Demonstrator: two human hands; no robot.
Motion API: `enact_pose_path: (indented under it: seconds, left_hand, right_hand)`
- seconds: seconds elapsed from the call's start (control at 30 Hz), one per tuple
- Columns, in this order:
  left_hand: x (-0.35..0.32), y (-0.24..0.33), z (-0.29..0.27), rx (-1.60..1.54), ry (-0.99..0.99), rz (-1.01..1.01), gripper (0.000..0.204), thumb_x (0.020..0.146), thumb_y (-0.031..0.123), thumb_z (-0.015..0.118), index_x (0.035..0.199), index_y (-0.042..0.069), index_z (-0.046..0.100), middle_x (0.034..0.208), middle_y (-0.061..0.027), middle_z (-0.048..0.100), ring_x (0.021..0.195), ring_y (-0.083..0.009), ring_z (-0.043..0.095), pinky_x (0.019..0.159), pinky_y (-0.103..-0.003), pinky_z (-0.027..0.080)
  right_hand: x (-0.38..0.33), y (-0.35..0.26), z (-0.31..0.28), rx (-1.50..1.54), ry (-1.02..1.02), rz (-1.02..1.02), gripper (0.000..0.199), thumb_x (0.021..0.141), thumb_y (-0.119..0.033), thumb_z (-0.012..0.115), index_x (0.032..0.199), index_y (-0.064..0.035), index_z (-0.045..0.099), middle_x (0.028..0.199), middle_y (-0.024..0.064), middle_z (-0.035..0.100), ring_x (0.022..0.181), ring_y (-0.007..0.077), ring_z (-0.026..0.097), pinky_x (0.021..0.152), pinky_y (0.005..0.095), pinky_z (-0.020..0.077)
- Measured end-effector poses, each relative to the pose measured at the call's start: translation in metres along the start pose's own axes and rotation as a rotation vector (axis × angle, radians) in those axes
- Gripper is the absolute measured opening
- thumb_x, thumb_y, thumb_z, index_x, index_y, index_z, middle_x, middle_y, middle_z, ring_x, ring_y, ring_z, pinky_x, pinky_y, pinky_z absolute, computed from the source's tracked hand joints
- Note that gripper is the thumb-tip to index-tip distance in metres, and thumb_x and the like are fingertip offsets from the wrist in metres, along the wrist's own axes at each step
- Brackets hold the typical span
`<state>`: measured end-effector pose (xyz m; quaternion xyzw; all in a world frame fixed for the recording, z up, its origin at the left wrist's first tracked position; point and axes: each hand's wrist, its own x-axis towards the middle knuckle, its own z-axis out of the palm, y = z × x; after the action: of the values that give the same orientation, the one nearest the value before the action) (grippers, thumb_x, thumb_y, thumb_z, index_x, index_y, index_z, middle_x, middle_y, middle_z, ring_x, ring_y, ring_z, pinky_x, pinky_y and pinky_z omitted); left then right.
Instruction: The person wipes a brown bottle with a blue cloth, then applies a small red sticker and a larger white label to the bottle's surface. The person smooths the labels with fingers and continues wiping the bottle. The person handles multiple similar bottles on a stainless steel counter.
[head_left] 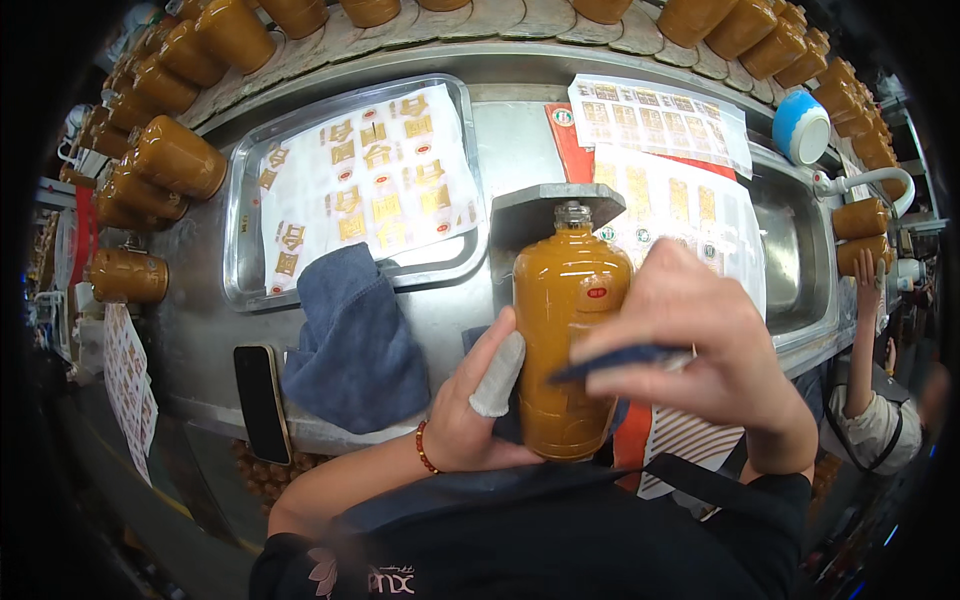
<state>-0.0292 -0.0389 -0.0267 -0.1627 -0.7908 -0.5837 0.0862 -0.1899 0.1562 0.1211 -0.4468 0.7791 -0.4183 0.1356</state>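
Observation:
A glossy amber-brown bottle (pixel 558 300) with a clear glass neck and a small red oval label stands or leans in front of me at the counter's near side. My left hand (pixel 475 410) grips its lower left side, a pale finger cot over one finger; some fingers are hidden behind the bottle. My right hand (pixel 710 330), smeared by motion, is closed around a slim dark blue tool (pixel 630 358). Its tip is against or just in front of the bottle's lower front; contact and the tool's exact kind cannot be made out. Behind the neck lies a grey angular slab (pixel 520 208).
A metal tray (pixel 232 240) holds a sheet of gold decals, left of the bottle. More decal sheets (pixel 735 205) lie right. Near the left edge are a blue cloth (pixel 350 340) and phone (pixel 262 400). A sink (pixel 785 240), brown bottles (pixel 180 158) and another person's arm (pixel 862 340) surround the area.

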Motion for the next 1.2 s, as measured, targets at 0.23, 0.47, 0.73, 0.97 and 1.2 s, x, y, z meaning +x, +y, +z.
enact_pose_path:
  seconds: [0.23,0.47,0.73,0.97,1.2]
  left_hand:
    - [0.003,-0.001,-0.002,0.085,0.033,0.088,0.122,0.066,0.034,0.096,0.158,-0.004,0.025,0.16,-0.0336,0.025,0.146,-0.0473,0.037,0.116,-0.045,0.037]
    - [0.008,0.003,-0.002,0.113,0.064,0.146,0.126,0.064,0.033,0.097,0.161,0.002,0.023,0.161,-0.0309,0.023,0.147,-0.0449,0.034,0.116,-0.044,0.037]
    - [0.008,0.002,0.003,0.111,0.088,0.139,0.127,0.063,0.035,0.098,0.16,0.0,0.023,0.161,-0.0291,0.025,0.148,-0.0431,0.034,0.117,-0.044,0.038]
    - [0.009,0.003,0.002,0.102,0.098,0.144,0.124,0.064,0.035,0.097,0.159,0.0,0.026,0.161,-0.0296,0.026,0.147,-0.0428,0.035,0.117,-0.044,0.037]
    - [0.012,0.001,0.002,0.143,0.116,0.186,0.126,0.064,0.037,0.096,0.16,0.0,0.023,0.161,-0.0279,0.026,0.147,-0.0437,0.035,0.119,-0.045,0.033]
  right_hand:
    - [-0.054,0.003,0.042,-0.704,0.184,-0.346,0.036,0.077,-0.011,0.075,0.113,-0.0176,0.077,0.104,-0.003,0.07,0.078,0.0144,0.056,0.073,0.0307,0.0418]
    - [-0.061,-0.005,0.056,0.263,0.398,0.403,0.021,0.087,-0.008,0.074,0.107,-0.0012,0.07,0.09,0.0003,0.07,0.075,0.009,0.063,0.068,0.024,0.0512]
    - [-0.096,0.008,0.089,0.443,0.629,0.672,0.015,0.094,-0.009,0.071,0.104,0.002,0.067,0.089,0.0001,0.066,0.076,0.0058,0.058,0.068,0.0195,0.0471]
    - [-0.104,0.007,0.074,0.357,0.538,0.582,0.023,0.09,-0.008,0.075,0.108,0.0051,0.069,0.09,0.0021,0.068,0.079,0.0084,0.062,0.073,0.0218,0.0507]
    - [-0.091,0.019,0.044,0.19,0.623,0.263,0.019,0.092,0.005,0.07,0.111,0.0061,0.067,0.1,0.0066,0.068,0.09,0.011,0.065,0.081,0.0226,0.0529]
